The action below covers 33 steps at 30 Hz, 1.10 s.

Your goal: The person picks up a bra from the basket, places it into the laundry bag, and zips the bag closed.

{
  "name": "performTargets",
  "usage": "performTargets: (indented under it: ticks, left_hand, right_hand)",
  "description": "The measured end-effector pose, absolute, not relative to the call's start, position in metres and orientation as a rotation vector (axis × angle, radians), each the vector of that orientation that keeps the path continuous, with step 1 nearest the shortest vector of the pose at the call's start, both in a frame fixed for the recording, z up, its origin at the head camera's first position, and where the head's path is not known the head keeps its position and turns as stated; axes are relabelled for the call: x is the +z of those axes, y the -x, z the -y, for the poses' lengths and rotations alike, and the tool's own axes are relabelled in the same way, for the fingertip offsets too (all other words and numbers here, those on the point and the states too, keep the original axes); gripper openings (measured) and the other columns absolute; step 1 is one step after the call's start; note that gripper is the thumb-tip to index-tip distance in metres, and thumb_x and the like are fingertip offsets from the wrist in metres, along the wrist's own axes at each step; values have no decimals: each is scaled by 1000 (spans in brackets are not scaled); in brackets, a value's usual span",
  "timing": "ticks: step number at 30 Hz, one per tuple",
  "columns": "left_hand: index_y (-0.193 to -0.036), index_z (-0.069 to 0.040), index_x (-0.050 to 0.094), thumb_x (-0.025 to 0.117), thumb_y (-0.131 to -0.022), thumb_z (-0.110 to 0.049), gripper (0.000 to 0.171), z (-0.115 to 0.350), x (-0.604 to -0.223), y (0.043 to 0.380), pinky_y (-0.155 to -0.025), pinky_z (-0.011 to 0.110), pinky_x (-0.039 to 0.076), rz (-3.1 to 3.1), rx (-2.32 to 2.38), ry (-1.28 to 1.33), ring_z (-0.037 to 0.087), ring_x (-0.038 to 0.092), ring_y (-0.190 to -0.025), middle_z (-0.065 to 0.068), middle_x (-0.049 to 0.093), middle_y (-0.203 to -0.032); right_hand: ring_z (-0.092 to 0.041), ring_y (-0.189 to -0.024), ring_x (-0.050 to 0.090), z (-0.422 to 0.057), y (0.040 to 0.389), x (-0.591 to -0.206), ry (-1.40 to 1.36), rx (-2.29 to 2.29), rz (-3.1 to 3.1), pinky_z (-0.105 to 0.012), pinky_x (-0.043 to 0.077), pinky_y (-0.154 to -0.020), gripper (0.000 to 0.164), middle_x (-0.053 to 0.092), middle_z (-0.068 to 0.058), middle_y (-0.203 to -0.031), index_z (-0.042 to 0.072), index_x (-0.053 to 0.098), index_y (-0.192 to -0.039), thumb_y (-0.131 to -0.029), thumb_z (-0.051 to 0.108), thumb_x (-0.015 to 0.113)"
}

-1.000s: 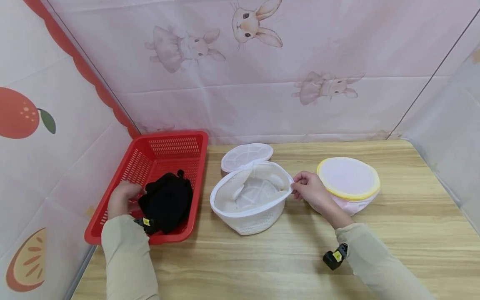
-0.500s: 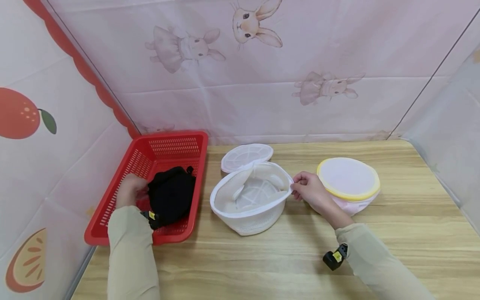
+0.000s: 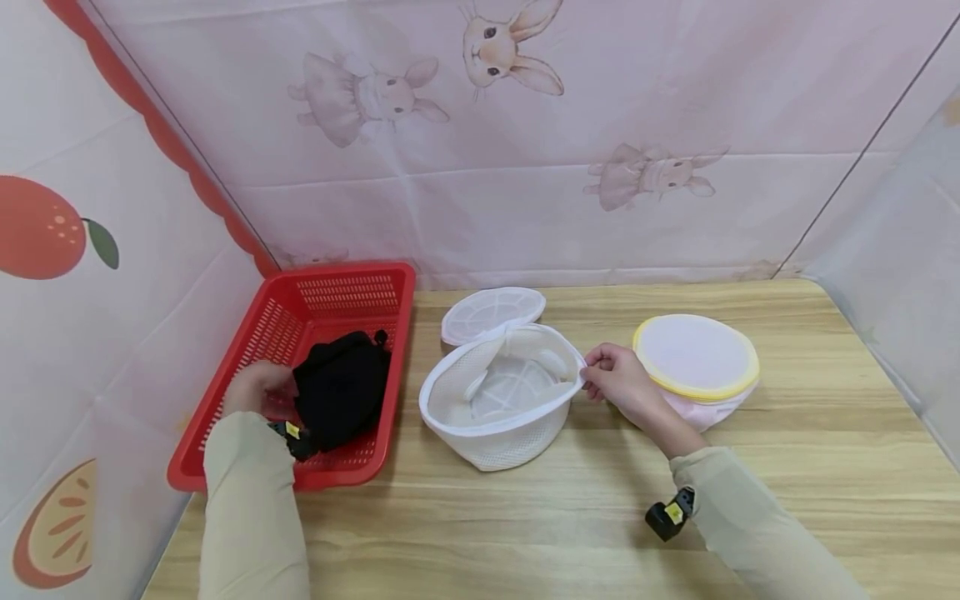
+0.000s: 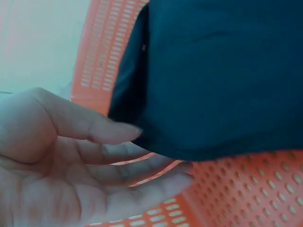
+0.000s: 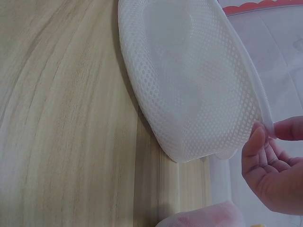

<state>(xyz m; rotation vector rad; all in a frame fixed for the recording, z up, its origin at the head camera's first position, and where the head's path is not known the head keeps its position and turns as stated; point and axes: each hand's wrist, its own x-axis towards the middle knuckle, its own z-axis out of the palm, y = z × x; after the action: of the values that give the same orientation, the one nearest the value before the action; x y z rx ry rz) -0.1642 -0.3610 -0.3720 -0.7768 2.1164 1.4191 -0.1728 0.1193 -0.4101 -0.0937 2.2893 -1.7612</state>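
A red plastic basket (image 3: 401, 367) on the left holds a black cloth garment (image 3: 343, 392), bunched into a rounded shape. My left hand (image 3: 258, 390) is inside the basket at the garment's left edge. In the left wrist view, its thumb lies at the garment's corner, and the fairly straight fingers (image 4: 142, 194) reach beneath the edge. A white mesh laundry bag (image 3: 510, 437) stands unzipped in the middle, its round lid (image 3: 491, 312) folded back. My right hand (image 3: 618, 379) pinches the bag's rim on the right side between thumb and fingers, also plain in the right wrist view.
Behind my right hand sits a second laundry bag (image 3: 697, 354), pinkish with a yellow zip and its lid on. The wooden table (image 3: 525, 533) meets printed fabric walls (image 3: 480, 200) at the back and sides.
My left hand moved right and pushed the garment further right and back in the basket, then drew slightly back left. The right hand and the white bag have stayed in place.
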Motion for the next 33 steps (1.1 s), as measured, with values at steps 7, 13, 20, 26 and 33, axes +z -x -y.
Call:
performTargets:
  ticks: [7, 13, 20, 26, 33]
  left_hand:
    - [-81, 1, 54, 52, -87, -6, 9, 363, -383, 155, -74, 46, 52, -2057, 1484, 773, 30, 63, -70, 11, 55, -79]
    - [-82, 5, 56, 51, -86, -1, 8, 364, -390, 156, -72, 45, 52, -2005, 1493, 736, 33, 64, -69, 15, 57, -81]
    - [-101, 11, 49, 50, -89, -4, 19, 366, -397, 157, -68, 39, 54, -1994, 1438, 756, 30, 65, -64, 15, 61, -72]
    - [-102, 6, 47, 51, -90, -5, 17, 366, -394, 162, -73, 41, 53, -2013, 1524, 775, 24, 63, -67, 9, 58, -73]
    - [-108, 1, 42, 57, -89, -10, 27, 368, -389, 163, -81, 43, 49, -2027, 1585, 749, 25, 63, -76, 8, 52, -91]
  right_hand:
    - [-14, -54, 55, -119, 174, -413, 90, -1743, -2305, -26, 50, -51, 10, 57, -13, -66, -12, 50, -91, -85, -5, 52]
    - [-15, -54, 56, -120, 175, -415, 96, -1737, -2304, -30, 51, -53, 10, 58, -13, -66, -11, 50, -91, -85, -4, 52]
    - [-15, -54, 55, -119, 174, -415, 110, -1751, -2295, -33, 52, -54, 7, 58, -14, -67, -10, 50, -89, -85, -5, 52]
    - [-15, -54, 56, -119, 175, -416, 112, -1745, -2298, -34, 52, -54, 8, 58, -17, -68, -11, 50, -90, -85, -5, 52]
    - [-16, -55, 56, -119, 174, -417, 117, -1733, -2311, -36, 52, -56, 9, 58, -17, -68, -11, 50, -91, -85, -5, 52]
